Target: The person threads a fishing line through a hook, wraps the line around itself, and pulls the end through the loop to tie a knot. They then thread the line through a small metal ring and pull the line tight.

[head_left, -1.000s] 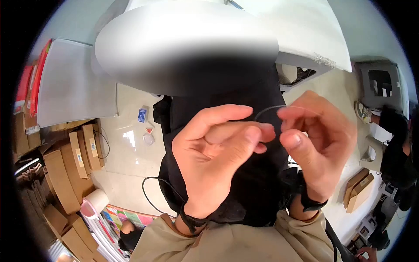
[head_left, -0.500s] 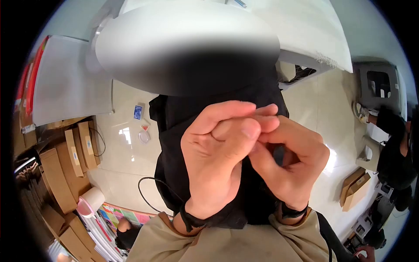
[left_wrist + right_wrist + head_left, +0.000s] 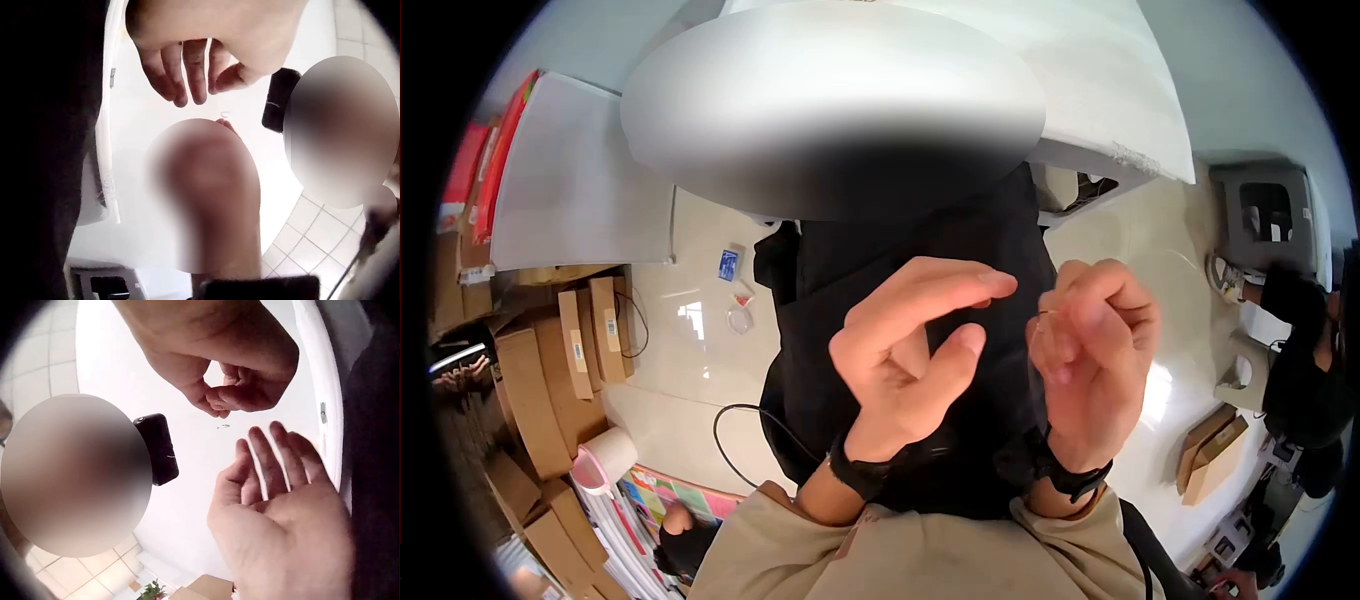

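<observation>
Thumb and fingers of my right hand [image 3: 1100,350] are curled together, pinching a thin clear strand [image 3: 1046,313]. A short curved end of the strand [image 3: 223,427] pokes out beyond the fingertips in the right wrist view. My left hand [image 3: 915,350] is held apart from it on the left, thumb and fingers spread with nothing between them. In the left wrist view the left hand's fingers [image 3: 195,75] hang loose just above the strand's tip. Both hands are raised in front of black cloth [image 3: 940,250] over the lap.
A white table [image 3: 1110,90] lies ahead, partly behind a blurred oval. In the left wrist view a black phone-like object [image 3: 281,100] shows on the right. Cardboard boxes [image 3: 535,400] stand at left, a grey stool [image 3: 1265,205] at right. A small blue box [image 3: 728,265] is on the floor.
The hands came together with fingertips overlapping, then parted again. My left hand's thumb and fingers have spread. The strand, earlier arched between the hands, is now at the right fingertips.
</observation>
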`<state>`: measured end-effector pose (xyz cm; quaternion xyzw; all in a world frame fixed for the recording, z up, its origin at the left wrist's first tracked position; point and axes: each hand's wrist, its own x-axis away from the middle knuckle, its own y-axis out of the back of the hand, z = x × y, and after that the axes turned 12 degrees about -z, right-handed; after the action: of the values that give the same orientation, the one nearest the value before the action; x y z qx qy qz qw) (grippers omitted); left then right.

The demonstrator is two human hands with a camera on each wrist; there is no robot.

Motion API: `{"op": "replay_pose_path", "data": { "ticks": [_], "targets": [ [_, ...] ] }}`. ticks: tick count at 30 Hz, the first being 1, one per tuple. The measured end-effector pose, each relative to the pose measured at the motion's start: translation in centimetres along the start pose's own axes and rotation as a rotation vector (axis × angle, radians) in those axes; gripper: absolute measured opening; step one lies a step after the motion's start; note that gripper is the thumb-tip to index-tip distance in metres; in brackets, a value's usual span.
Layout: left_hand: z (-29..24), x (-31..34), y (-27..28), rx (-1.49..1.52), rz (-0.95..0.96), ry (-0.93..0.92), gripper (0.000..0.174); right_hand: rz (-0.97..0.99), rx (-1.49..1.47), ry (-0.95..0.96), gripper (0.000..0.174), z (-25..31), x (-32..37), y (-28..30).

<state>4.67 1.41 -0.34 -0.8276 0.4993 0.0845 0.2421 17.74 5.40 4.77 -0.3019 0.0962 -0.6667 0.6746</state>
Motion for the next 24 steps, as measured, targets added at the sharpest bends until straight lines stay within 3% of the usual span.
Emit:
{"op": "replay_pose_path", "data": {
  "ticks": [9, 12, 18, 24],
  "targets": [
    [-1.5, -1.4, 0.4, -0.056, 0.119, -0.21, 0.017, -0.004, 0.212, -0.042, 0.002, 0.6, 1.1, -0.6],
    [-2.0, -1.1, 0.0, 0.012, 0.054, -0.103, 0.013, -0.001, 0.249, -0.049, 0.002, 0.4, 1.3, -1.0],
    [-3.1, -0.7, -0.8, 0.538, -0.211, 0.358, 0.007, 0.048, 0.195, -0.037, 0.003, 0.1, 1.3, -1.4],
    [-2.6, -0.8, -0.1, 0.605, -0.173, 0.422, 0.007, -0.025, 0.183, 0.033, 0.004, 0.2, 1.1, -1.6]
  ]
}}
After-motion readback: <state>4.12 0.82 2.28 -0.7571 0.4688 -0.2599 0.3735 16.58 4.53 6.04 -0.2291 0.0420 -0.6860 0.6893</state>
